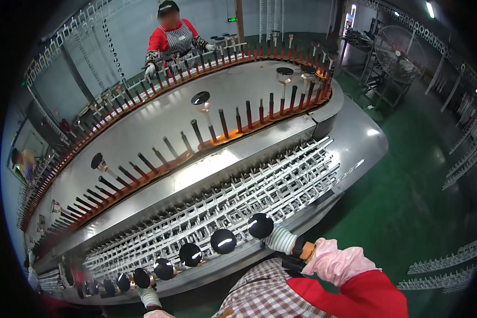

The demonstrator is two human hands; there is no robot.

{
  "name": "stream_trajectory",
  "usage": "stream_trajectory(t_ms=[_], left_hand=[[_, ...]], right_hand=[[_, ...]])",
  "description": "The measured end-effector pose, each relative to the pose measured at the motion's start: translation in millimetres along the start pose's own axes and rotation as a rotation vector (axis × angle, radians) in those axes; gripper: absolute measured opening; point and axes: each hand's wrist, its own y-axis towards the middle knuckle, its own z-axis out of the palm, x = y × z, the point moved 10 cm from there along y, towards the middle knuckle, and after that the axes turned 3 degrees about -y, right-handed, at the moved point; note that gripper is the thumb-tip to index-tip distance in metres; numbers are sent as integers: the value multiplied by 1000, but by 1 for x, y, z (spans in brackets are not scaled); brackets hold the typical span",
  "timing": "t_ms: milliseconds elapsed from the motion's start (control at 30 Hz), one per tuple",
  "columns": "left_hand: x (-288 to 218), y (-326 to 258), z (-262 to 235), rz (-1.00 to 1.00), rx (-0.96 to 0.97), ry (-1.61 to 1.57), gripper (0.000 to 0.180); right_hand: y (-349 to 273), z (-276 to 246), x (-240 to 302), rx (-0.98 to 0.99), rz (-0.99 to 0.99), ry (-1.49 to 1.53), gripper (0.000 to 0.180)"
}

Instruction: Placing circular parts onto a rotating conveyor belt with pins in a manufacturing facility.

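Low in front of me hangs a long rack of glossy black round-topped pieces (pixel 223 241), several in a row slanting from lower left up to the right. My right hand (pixel 281 238), in a striped knit glove, grips its right end, just behind the last black disc, which hides the fingertips. Farther left, my left hand (pixel 148 297), in a similar glove, is closed at the row from below; its fingers are partly covered by the discs. Beneath and beyond the row, a stack of pale metal racks with short prongs (pixel 212 209) lies on the metal ledge (pixel 323 204).
A curved conveyor with upright dark spindles (pixel 239 121) loops around the steel table (pixel 159 124); a few carry black-topped pieces (pixel 200 98). Across it stands a co-worker (pixel 177 45) in red and checks. At right are a large fan (pixel 398 53) and more racks (pixel 450 254) over green floor.
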Motion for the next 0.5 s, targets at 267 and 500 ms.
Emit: stream_trajectory(t_ms=[267,500], left_hand=[[-39,-48,1,181,-197,297,28],[-32,-90,-3,270,-484,149,29]], right_hand=[[-4,-83,25,253,429,505,29],[126,-287,-28,-542,101,-64,47]])
